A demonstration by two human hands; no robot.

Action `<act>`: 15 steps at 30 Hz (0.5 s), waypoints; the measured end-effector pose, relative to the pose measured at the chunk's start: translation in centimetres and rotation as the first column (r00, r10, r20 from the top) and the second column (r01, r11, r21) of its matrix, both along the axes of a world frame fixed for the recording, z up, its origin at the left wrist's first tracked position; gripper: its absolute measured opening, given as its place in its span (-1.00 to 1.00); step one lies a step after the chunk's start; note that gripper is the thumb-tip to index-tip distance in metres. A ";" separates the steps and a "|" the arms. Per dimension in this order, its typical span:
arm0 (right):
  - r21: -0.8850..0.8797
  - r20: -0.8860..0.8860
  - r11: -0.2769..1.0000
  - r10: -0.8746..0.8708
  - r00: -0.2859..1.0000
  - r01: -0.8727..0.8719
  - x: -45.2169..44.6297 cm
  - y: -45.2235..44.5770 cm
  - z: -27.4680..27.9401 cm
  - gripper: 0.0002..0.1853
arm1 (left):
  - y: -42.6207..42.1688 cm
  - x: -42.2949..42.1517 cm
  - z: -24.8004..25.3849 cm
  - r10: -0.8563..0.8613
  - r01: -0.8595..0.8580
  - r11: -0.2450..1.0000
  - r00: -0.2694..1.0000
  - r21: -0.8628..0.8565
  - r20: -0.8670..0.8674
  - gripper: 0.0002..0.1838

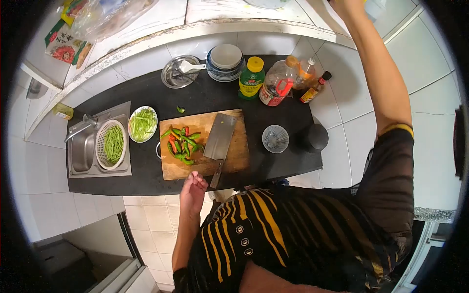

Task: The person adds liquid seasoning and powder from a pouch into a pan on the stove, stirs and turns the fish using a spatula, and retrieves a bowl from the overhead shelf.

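My left hand [193, 189] hovers at the front edge of the counter, its fingers curled in with nothing visible in them. Just beyond it lies a wooden cutting board [168, 171] bearing a pile of green and red chili peppers [183, 143]. A cleaver [221, 136] rests flat on the board's right half, its wooden handle jutting over the near edge. My right arm stretches up to the shelf at the top right. My right hand [348, 7] is cut off by the frame's edge, so its fingers are hidden; something whitish [376, 9] is beside it.
Left is a sink [82, 155] with a basket of green beans [114, 144], then a plate of sliced green vegetable [143, 124]. Behind stand a metal bowl [171, 78], stacked bowls [226, 56], a green bottle [251, 79] and other bottles. A glass bowl [275, 139] sits right.
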State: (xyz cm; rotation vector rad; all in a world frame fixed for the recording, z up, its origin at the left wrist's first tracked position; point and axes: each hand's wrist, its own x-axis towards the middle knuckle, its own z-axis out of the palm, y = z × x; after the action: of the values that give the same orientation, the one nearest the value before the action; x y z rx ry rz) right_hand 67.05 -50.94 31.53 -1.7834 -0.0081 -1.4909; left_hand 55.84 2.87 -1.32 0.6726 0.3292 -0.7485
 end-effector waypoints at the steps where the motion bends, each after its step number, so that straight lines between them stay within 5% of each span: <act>1: -0.040 0.096 0.975 0.224 0.970 -0.221 -3.8 5.3 0.2 -0.52 | 0.0 0.3 -0.4 -0.013 0.013 1.000 1.000 -0.015 0.002 -0.82; 3: -0.065 -0.210 0.997 0.020 0.977 -0.035 -9.1 12.1 0.0 -0.31 | -0.3 1.1 -0.4 -0.058 0.059 0.998 0.998 -0.035 0.017 -0.82; 4: -0.240 -0.334 0.937 0.166 0.928 -0.254 -10.6 11.2 -2.0 -0.73 | -0.6 1.5 -0.4 -0.107 0.109 0.993 0.993 -0.047 0.044 -0.81; 5: -0.058 -0.385 0.895 0.389 0.837 -0.443 -11.6 16.6 -4.3 -0.83 | -0.9 1.8 -0.2 -0.121 0.122 0.992 0.992 -0.034 0.038 -0.81; 6: -0.248 -0.671 0.855 0.188 0.717 -0.456 -11.7 19.7 -5.4 -0.78 | -1.2 2.0 0.2 -0.119 0.120 0.992 0.992 -0.031 0.034 -0.81; 8: -0.397 -0.869 0.686 -0.068 0.490 -0.609 -9.0 20.5 -9.5 -0.69 | -1.5 2.1 1.4 -0.164 0.168 0.986 0.979 -0.023 0.119 -0.80; 10: -0.611 -0.777 0.590 -0.322 0.541 -0.527 -5.3 17.4 -16.9 -0.50 | -1.0 1.8 1.9 -0.177 0.185 0.982 0.973 -0.039 0.150 -0.79; 12: -0.644 -0.765 0.637 -0.523 0.375 -0.424 -1.5 14.1 -21.3 -0.37 | 0.1 1.1 2.4 -0.126 0.131 0.991 0.985 -0.035 0.119 -0.79; 14: -0.575 -0.796 0.725 -0.603 0.056 -0.379 1.1 13.6 -21.2 -0.31 | 2.0 0.3 1.7 -0.109 0.122 0.988 0.985 -0.093 0.131 -0.79; 15: -0.577 -0.794 0.721 -0.605 0.058 -0.383 2.2 13.0 -22.2 -0.31 | 3.0 -0.2 1.7 -0.048 0.056 0.995 0.994 -0.078 0.102 -0.80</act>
State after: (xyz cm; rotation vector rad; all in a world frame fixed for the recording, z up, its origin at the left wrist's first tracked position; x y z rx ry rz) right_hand 69.30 -37.95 9.37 -3.2196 0.3802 0.2424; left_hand 55.59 5.86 0.43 0.6417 0.1895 -0.7714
